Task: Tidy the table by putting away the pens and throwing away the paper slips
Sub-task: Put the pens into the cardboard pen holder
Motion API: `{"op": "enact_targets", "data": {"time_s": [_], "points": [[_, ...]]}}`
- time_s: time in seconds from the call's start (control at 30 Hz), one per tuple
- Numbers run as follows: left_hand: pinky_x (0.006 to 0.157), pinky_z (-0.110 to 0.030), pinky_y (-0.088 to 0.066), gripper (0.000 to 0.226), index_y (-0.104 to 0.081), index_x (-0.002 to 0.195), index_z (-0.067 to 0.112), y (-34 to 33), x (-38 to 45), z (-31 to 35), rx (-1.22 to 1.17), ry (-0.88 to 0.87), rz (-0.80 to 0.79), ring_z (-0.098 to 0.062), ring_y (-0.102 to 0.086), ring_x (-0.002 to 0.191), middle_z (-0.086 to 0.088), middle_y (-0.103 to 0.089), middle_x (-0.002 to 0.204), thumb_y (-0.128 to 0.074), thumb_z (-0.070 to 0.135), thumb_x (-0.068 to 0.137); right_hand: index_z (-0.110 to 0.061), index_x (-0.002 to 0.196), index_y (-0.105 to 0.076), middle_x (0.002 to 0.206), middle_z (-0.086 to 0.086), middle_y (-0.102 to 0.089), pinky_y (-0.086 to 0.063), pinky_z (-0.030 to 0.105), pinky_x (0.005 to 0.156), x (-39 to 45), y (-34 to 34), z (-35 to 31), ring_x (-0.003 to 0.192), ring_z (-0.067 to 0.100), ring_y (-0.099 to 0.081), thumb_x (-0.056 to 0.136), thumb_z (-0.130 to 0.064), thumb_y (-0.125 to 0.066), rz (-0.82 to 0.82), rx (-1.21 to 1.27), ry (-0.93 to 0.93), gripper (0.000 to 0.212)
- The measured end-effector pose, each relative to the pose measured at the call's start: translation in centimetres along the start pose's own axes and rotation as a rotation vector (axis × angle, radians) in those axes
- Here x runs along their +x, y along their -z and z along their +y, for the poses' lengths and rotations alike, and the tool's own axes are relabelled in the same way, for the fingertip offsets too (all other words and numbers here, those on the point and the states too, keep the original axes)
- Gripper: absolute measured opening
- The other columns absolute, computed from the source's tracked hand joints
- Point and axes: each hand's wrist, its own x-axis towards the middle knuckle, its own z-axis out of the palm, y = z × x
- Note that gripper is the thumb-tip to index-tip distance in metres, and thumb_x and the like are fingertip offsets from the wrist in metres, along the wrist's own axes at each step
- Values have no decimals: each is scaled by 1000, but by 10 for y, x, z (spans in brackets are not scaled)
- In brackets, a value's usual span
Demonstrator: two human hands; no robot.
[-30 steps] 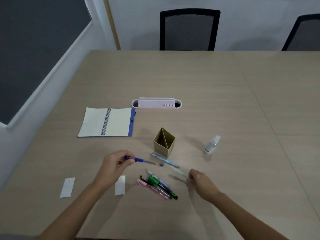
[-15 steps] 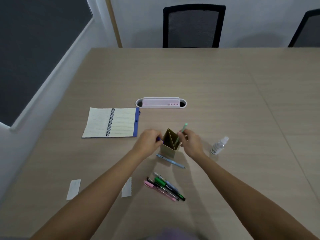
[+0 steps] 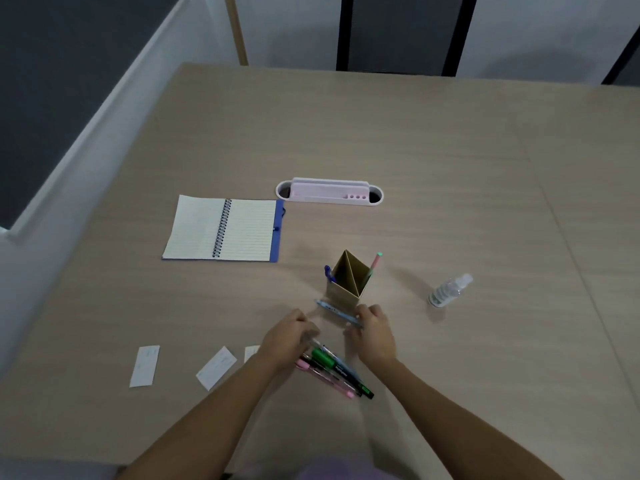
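A tan pen holder stands mid-table with a blue pen in its left compartment and a green-tipped pen in its right one. A light blue pen lies just in front of it, and the fingers of my right hand close on its right end. My left hand rests with curled fingers on the upper end of a pile of pens: green, black, pink; its grip is hidden. Three paper slips lie to the left: one, a second, and a third partly under my left wrist.
An open spiral notebook lies at the left. A white and pink desk organizer sits behind the holder. A small clear spray bottle stands to the right. Black chairs line the far edge.
Both hands let go of the blue and green-tipped pens in the holder and drew back toward me. The right hand came down on the light blue pen, the left on the pile.
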Motion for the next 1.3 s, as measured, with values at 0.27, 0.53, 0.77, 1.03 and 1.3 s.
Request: {"op": "enact_targets", "data": {"time_s": [0.27, 0.53, 0.77, 1.03, 1.3], "points": [[61, -23, -38, 5, -63, 86, 13, 8, -14, -14, -104, 15, 51, -20, -60, 79, -1, -62, 82, -61, 15, 82, -10, 108, -56, 113, 11, -56, -45, 33, 81, 1, 12, 33, 101, 25, -53, 94, -18, -49, -188, -243, 132, 17], [70, -10, -50, 6, -74, 88, 16, 113, -67, 23, -404, -99, 350, -7, -67, 79, 4, -73, 83, -70, 14, 83, -18, 99, -44, 69, 0, -62, -43, 8, 50, -34, 92, 58, 62, 5, -64, 89, -8, -58, 115, 261, 56, 21], [74, -20, -52, 10, -72, 93, 9, 192, -31, 83, -160, -253, 516, -12, -64, 76, -5, -72, 85, -69, 14, 85, -8, 99, -53, 92, 12, -69, -61, 33, 72, 11, 109, -14, 79, 20, -73, 100, -28, -40, 201, 714, 78, 24], [77, -35, -53, 14, -70, 97, 10, 141, 38, 109, 172, -97, 261, -26, -66, 93, -10, -72, 100, -62, 12, 86, -11, 88, -62, 84, 10, -72, -53, 38, 64, 36, 75, -20, 73, 26, -66, 86, -23, -64, 185, 214, 112, 12], [76, -23, -46, 26, -66, 114, 15, 107, 26, 82, -151, -43, 355, -13, -60, 88, 0, -62, 111, -59, 25, 90, -13, 105, -55, 69, -2, -59, -45, 26, 59, 9, 57, -4, 61, 11, -54, 87, -15, -62, 145, 279, 55, 19]]}}
